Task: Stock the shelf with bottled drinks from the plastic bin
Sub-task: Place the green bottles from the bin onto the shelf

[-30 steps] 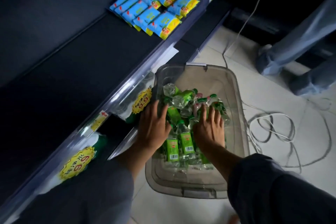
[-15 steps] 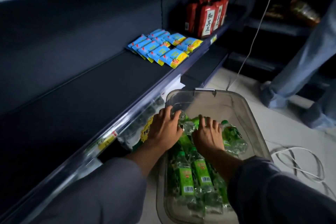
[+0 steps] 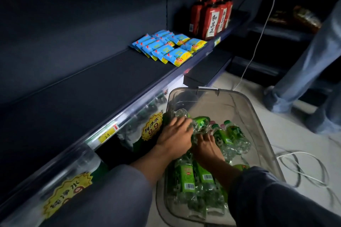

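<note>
Both hands are down in the bin (image 3: 245, 105) among the bottles (image 3: 188, 177) heaped there beside the shelf (image 3: 92, 88). Left hand (image 3: 174, 139) curls its fingers round a bottle; right hand (image 3: 207, 148) presses into the pile, grip hidden. Filled, thin-walled and slick: likely heavy and crushable, best gripped mid-label
</note>
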The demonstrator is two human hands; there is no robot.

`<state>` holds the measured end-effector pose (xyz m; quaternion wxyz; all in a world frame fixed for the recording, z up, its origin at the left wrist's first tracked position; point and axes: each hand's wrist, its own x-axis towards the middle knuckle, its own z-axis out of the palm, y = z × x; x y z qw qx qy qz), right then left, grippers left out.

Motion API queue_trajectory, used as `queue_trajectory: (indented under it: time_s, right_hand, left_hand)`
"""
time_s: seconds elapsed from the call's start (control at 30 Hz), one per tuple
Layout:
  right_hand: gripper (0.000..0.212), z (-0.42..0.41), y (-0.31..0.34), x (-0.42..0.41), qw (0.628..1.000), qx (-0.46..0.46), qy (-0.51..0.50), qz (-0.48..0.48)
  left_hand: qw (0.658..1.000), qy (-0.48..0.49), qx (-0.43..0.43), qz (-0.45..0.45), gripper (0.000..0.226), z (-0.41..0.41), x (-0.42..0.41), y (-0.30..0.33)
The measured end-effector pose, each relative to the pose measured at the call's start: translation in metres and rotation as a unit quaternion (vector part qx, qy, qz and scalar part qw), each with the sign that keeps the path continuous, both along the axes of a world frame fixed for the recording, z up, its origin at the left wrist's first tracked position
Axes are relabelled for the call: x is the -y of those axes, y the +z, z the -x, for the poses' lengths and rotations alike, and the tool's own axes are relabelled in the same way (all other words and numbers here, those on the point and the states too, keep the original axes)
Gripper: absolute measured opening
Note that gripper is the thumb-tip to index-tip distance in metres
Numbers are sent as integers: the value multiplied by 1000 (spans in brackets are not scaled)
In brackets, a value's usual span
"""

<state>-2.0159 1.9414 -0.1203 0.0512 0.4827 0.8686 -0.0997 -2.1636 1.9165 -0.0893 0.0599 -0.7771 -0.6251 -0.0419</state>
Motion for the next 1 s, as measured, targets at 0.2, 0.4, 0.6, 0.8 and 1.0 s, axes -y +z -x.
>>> queue_trajectory:
  time_s: [0.2, 0.4, 0.6, 0.8, 1.0]
  right_hand:
    - [45, -5, -26, 1, 998, 11, 28, -46]
    - [30, -11, -39, 1, 999, -17, 9, -40]
    - [56, -18, -36, 4, 997, -52, -54, 21]
    - [60, -25, -21, 6, 996, 4, -30, 85]
    - [58, -39, -6, 21, 995, -70, -32, 64]
  left_hand:
    - [981, 66, -100, 155, 25, -39, -11, -7]
    - [958, 93, -128, 238, 23, -38, -8, -23]
    - [944, 100, -95, 301, 23, -36, -9, -24]
    - [920, 163, 39, 355, 24, -42, -8, -17]
    - [900, 224, 192, 321, 29, -48, 7, -12]
